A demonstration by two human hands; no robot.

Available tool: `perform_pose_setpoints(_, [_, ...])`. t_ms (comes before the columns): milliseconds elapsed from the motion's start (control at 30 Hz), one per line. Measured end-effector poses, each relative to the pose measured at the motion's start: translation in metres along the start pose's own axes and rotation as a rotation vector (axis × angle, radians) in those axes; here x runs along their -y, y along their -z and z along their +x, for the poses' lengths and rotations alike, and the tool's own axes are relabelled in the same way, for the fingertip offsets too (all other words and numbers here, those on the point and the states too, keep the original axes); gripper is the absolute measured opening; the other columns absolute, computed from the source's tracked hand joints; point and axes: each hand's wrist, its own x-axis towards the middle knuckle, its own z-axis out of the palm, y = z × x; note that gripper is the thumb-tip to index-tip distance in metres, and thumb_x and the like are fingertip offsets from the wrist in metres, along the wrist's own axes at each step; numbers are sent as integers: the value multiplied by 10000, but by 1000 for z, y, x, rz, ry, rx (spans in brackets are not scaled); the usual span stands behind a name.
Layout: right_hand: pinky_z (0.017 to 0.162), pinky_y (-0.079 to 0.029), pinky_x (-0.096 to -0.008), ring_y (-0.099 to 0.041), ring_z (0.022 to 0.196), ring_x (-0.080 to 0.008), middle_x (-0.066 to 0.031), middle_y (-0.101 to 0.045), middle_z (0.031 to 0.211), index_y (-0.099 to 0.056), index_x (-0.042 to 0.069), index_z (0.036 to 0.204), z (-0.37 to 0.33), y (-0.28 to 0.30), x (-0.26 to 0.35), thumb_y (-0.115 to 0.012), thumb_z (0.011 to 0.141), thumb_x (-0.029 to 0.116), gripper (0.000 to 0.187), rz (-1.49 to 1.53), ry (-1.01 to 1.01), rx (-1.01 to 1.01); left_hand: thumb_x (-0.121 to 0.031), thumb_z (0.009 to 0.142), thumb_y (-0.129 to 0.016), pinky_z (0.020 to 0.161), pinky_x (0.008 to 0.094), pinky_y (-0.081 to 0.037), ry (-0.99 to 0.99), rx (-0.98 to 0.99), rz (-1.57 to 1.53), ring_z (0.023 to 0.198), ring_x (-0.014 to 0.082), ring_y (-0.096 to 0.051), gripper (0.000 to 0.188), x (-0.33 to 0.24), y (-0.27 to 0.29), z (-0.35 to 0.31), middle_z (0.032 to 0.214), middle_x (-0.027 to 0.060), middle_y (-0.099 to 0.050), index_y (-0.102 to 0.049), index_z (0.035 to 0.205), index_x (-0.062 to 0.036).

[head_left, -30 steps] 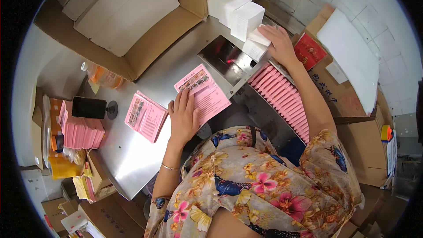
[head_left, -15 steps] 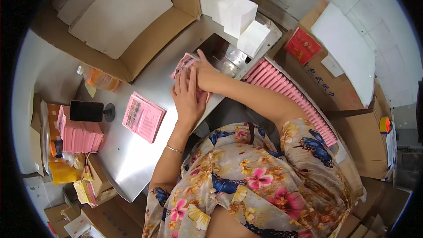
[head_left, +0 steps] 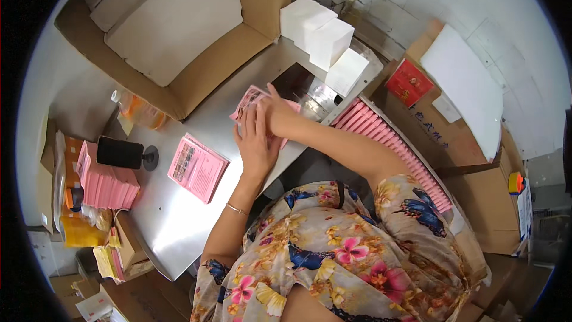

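Atop shiny metal [head_left: 162,170], left hand [head_left: 257,141] and right hand [head_left: 276,113] touch pink paper [head_left: 251,96].

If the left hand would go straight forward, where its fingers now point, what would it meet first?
The left hand would probably meet the pink printed sheet first, just ahead; depth is unclear.

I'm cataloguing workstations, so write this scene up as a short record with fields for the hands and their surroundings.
Left hand: over a pink printed paper
Right hand: at the same paper, partly covered by the other hand
Work surface: metal table
Left of the hands: flat pink stack; farther left, a dark phone and bottle
Beyond the hands: white paper stacks
Right of the hands: row of pink pieces
Back left: open cardboard box
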Motion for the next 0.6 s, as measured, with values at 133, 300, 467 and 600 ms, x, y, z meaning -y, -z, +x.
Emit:
perform_pose_setpoints(133, [1181, -231, -571, -559, 1248, -308, -134, -640, 1248, -718, 64, 1094, -13, 27, -8, -609, 873, 231, 297, -31, 182, 154, -325, 728, -833, 1123, 595, -254, 104, -78, -79, 1421, 365, -367, 1036, 0, 1, -1, 1532, 195, -385, -278, 1558, -53])
perform_pose_setpoints(300, [1097, -366, -568, -581, 1184, -304, -126, -626, 1173, -710, 51, 921, -37, 28, -31, -638, 825, 179, 175, 477, 349, -298, -332, 702, -851, 1117, 599, -262, 114, -13, -134, 1422, 363, -366, 1098, -3, 8, 1, 1544, 203, -367, -241, 1569, -47])
perform_pose_setpoints(467, [1134, -310, -587, -580, 1216, -285, -117, -661, 1154, -743, 84, 950, -7, 11, -6, -669, 810, 224, 211, 135, 20, 44, -340, 685, -857, 1120, 606, -253, 86, -8, -84, 1424, 371, -356, 1124, -5, 3, 2, 1551, 195, -362, -234, 1571, -40])
perform_pose_setpoints(600, [1195, -189, -587, -565, 1251, -295, -147, -659, 1216, -732, 99, 1079, 7, 62, 11, -763, 729, 306, 408, -69, 183, 694, -342, 678, -861, 1133, 610, -230, 115, -59, -64, 1430, 382, -342, 1141, 4, 1, -6, 1556, 190, -358, -225, 1572, -29])
